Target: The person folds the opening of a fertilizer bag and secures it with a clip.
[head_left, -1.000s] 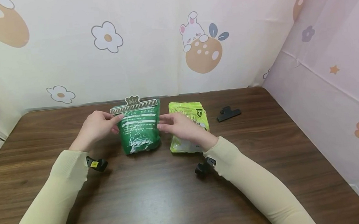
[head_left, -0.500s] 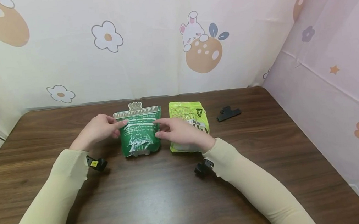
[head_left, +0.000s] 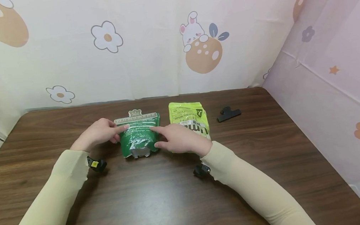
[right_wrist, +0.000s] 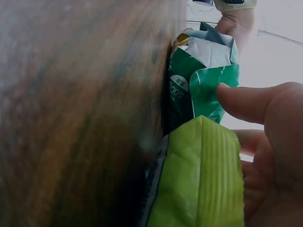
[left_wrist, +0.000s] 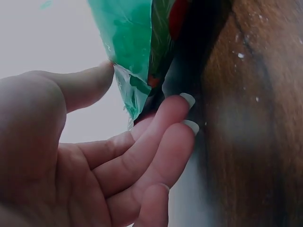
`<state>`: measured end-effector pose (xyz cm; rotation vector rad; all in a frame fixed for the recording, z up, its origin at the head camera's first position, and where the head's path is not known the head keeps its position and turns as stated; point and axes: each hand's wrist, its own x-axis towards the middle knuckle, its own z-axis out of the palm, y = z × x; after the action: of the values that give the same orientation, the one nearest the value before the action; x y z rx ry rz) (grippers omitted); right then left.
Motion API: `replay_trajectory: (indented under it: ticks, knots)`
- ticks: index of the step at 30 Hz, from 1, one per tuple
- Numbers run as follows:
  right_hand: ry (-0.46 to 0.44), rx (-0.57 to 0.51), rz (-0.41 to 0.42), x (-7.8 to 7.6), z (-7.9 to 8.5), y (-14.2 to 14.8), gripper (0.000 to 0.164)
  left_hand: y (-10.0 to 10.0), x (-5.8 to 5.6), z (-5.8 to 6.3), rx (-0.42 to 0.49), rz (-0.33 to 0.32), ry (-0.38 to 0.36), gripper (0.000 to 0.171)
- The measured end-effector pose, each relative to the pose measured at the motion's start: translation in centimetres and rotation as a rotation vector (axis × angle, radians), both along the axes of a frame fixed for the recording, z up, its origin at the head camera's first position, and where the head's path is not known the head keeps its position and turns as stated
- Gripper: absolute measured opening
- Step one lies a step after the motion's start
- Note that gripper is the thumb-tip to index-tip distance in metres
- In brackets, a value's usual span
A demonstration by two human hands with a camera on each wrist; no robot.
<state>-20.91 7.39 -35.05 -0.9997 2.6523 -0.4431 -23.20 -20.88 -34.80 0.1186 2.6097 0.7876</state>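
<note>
A green foil bag (head_left: 140, 132) with white print lies on the wooden table, and a metal bag clip (head_left: 136, 117) spans its far edge. My left hand (head_left: 99, 133) pinches the bag's left edge near that clip, thumb on top. In the left wrist view the thumb (left_wrist: 90, 85) touches the green corner, with the fingers below it. On the other side, my right hand (head_left: 180, 137) touches the bag's right edge with index finger and thumb extended. This hand reaches across a yellow-green bag (head_left: 186, 112) and covers part of it.
To the right of the yellow-green bag, a black clip (head_left: 228, 114) lies on the table (head_left: 162, 200). Behind the table hangs a patterned cloth (head_left: 149, 58), and another one stands along the right side.
The green bag has tipped back and lies flatter, its clipped edge lower in view. Both hands have come down with it, the right hand also shifting left along its edge.
</note>
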Motion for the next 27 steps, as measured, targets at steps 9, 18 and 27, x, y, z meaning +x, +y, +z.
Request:
replay_trajectory:
  ticks: [9,18,27]
  knots:
    - [0.046,0.006,-0.013,0.2,-0.2,-0.2,0.06,0.2,0.1,0.3,-0.041,-0.019,-0.016,0.081]
    - [0.025,-0.069,-0.04,0.0,0.3,0.3,0.048,-0.1,0.4,0.3,-0.084,-0.017,0.04,0.077]
    - [0.069,-0.151,-0.078,-0.7,0.8,0.9,0.032,-0.3,0.5,0.7,-0.093,0.016,0.11,0.068]
